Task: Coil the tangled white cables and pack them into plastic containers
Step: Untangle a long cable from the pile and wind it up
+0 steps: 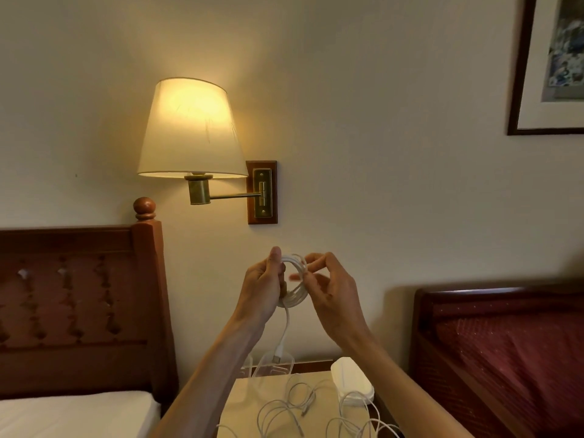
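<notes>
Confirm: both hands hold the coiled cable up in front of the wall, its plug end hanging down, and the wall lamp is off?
Not quite: the lamp is on, its shade glowing in the head view. The rest stands: the left hand and right hand hold the coiled cable up in front of the wall, and its plug end hangs down.

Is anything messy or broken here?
Nothing looks broken. The only mess is the loose white cables sprawled in tangled loops across the bedside table, while the left hand and right hand hold one coiled cable above.
</notes>
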Tool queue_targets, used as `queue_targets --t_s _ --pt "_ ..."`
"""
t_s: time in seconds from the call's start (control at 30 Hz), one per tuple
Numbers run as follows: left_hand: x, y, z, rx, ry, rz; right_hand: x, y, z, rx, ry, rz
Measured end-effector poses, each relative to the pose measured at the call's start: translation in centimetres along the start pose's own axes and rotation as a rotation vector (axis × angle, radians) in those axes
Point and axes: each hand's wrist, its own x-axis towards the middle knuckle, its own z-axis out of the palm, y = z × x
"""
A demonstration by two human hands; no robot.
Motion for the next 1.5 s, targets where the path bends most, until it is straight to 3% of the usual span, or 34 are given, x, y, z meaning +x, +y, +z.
queue_targets --t_s 0.17,0.3,0.57,0.77,0.87,0.93,1.03,1.1,1.17,1.23,1.37,1.5 --pt "0.0 -0.2 -0.1 0.024 -0.005 -0.007 -0.3 0.7 -1.2 0.226 -0.173 0.054" --pt "0.1 -0.3 -0.2 -0.004 -0.007 -0.033 -0.7 1.2 -1.6 0.033 -0.353 -0.047" --pt "-0.3 -0.1 0.7 -0.172 0.065 -0.042 -1.7 2.1 -0.8 -0.007 -0.151 0.02" --pt "0.3 -0.7 0.4 -0.208 0.1 -0.073 -4.1 1.7 -1.1 -0.382 -0.066 -0.443" --pt "0.3 -0.8 0.4 -0.206 0.102 -0.085 -4.6 1.2 -1.0 -0.207 -0.019 -0.504" --pt "0.1 -1.0 0.5 -0.255 0.096 -0.101 -4.4 0.8 -0.7 0.059 0.119 -0.326" --pt "-0.3 -0.9 0.8 -0.288 0.07 -0.081 -3.5 0.0 -0.8 0.543 0.291 0.254" --pt "-0.5 -0.8 1.1 -0.29 0.042 -0.057 -2.8 0.0 -1.2 0.808 0.328 0.568" --pt "-0.7 -0.7 1.2 -0.288 0.019 -0.042 -2.1 0.0 -1.5 0.905 0.293 0.735" --pt "-0.8 -0.8 1.1 -0.275 -0.016 -0.029 -1.4 0.1 -1.9 0.779 0.189 0.759" --pt "-1.1 -1.0 0.9 -0.229 -0.061 0.001 -0.2 -0.1 -3.3 0.343 -0.148 0.566" --pt "-1.1 -1.2 0.9 -0.243 -0.044 -0.032 0.6 -0.6 -4.4 0.176 -0.348 0.432"
